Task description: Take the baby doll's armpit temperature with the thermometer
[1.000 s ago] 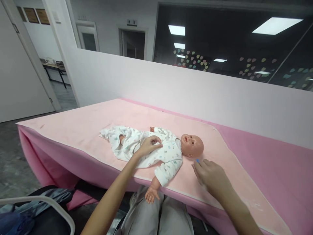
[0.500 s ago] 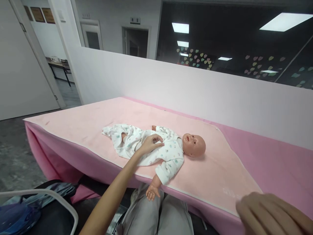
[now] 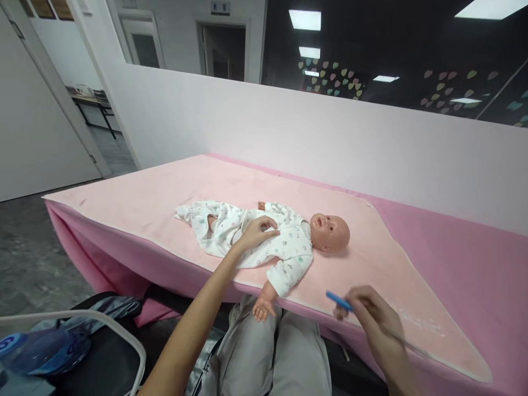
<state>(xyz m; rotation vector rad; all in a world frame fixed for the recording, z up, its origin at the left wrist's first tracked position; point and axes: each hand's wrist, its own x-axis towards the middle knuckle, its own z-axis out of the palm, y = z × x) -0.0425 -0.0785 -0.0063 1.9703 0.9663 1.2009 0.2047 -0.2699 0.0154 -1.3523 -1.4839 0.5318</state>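
Observation:
A baby doll in white patterned clothes lies on its back on the pink-covered table, head to the right. My left hand rests on the doll's belly, with its fingers curved and a gap between thumb and forefinger. What lies under the palm is hidden. Over the table's near edge, to the right of the doll's bent arm, my right hand is closed around a slim stick with a blue end. The blue end points left toward the doll. A thin shaft shows behind the hand; motion blurs it.
The pink cover drapes over the table's near edge. A white wall with a dark window stands behind. At lower left, a blue plastic bottle lies on a dark seat beside a white curved rail.
My right hand has moved left and inward from the lower right corner, and the blue-ended stick now shows in it. My left hand stays on the doll. The view has shifted slightly.

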